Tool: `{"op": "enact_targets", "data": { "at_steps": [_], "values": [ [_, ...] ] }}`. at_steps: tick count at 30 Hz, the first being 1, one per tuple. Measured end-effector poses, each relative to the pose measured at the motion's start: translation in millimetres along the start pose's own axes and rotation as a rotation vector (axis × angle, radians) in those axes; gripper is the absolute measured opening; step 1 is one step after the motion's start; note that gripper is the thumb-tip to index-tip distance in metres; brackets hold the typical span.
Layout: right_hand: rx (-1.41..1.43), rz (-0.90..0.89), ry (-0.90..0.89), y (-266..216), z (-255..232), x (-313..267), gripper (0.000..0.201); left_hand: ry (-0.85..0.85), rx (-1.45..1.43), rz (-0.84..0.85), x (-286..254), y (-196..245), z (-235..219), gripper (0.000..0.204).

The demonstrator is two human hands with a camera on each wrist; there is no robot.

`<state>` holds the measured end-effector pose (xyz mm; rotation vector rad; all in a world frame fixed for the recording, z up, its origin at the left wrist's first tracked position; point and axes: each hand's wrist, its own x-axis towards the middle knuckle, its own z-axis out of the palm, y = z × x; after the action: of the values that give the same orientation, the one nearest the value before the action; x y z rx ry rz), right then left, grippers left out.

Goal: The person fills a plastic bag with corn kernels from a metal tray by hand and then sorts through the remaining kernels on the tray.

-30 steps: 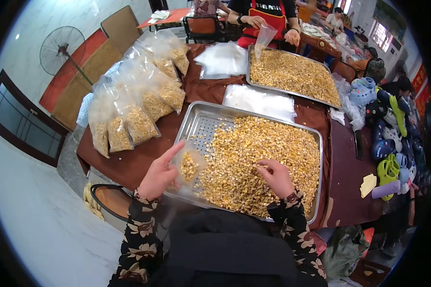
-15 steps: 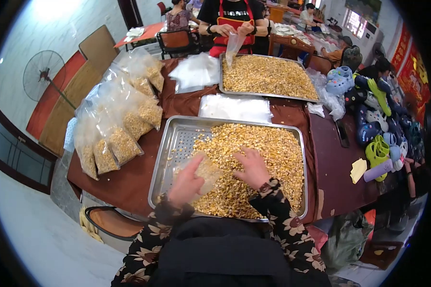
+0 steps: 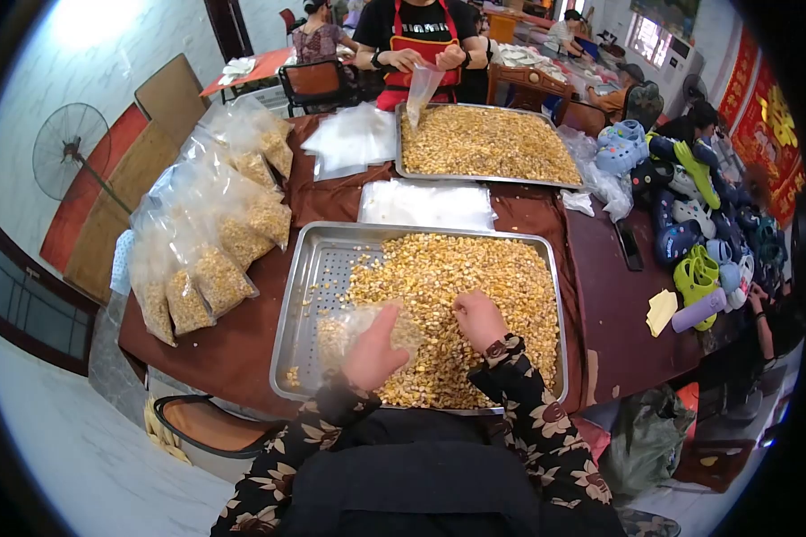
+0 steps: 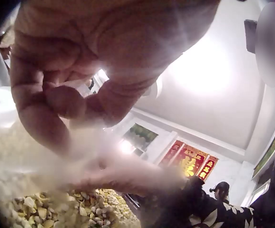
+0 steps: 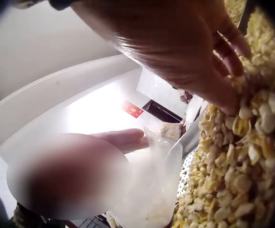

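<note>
My left hand (image 3: 374, 352) holds a clear plastic bag (image 3: 333, 333) with some corn kernels in it, above the left part of a perforated metal tray (image 3: 325, 257). In the left wrist view, curled fingers (image 4: 37, 114) grip the film; part of the bag is blurred. Loose yellow corn kernels (image 3: 488, 264) are heaped across the middle and right of this tray. Over that heap is my right hand (image 3: 480, 322), to the right of the bag. Its fingertips (image 5: 228, 105) touch the kernels in the right wrist view, with a gap between thumb and fingers.
Filled bags (image 3: 219, 279) stand in a cluster at the left. Flat empty bags (image 3: 428, 204) lie behind the near tray. A second tray of kernels (image 3: 493, 148) is farther back, where a person in a red apron (image 3: 425, 54) holds a bag. Clogs (image 3: 690, 219) and a phone (image 3: 630, 245) are right.
The left hand has brought its bag rightward and lower, beside the right hand. The right fingers spread over the kernels, then drew in. The head view has shifted.
</note>
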<state>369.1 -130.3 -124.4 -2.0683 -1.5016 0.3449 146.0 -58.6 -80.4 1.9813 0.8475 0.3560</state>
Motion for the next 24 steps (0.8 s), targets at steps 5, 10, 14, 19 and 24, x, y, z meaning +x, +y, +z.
{"op": "enact_targets", "data": {
  "at_steps": [5, 10, 14, 19, 24],
  "values": [
    [0.304, 0.0, 0.005, -27.8, -10.9, 2.4, 0.016, -0.007, 0.063, 0.024, 1.4, -0.1, 2.7, 0.073],
    [0.503, -0.044, -0.123, -62.0, -19.3, 0.3, 0.026, -0.025, 0.036, -0.002, 1.1, 3.4, -0.6, 0.074],
    [0.294, -0.096, -0.072, -42.7, -30.0, -2.8, 0.034, -0.01, 0.059, 0.045, 0.3, -0.2, -1.2, 0.074],
    [-0.143, -0.047, -0.147, -26.8, -45.1, -31.1, 0.056, -0.044, -0.025, -0.018, 3.7, -1.2, 3.0, 0.076],
    [-0.28, -0.033, -0.122, -28.8, -29.8, -45.5, 0.06, -0.053, -0.023, 0.028, 5.2, -12.7, 9.3, 0.076]
  ]
}}
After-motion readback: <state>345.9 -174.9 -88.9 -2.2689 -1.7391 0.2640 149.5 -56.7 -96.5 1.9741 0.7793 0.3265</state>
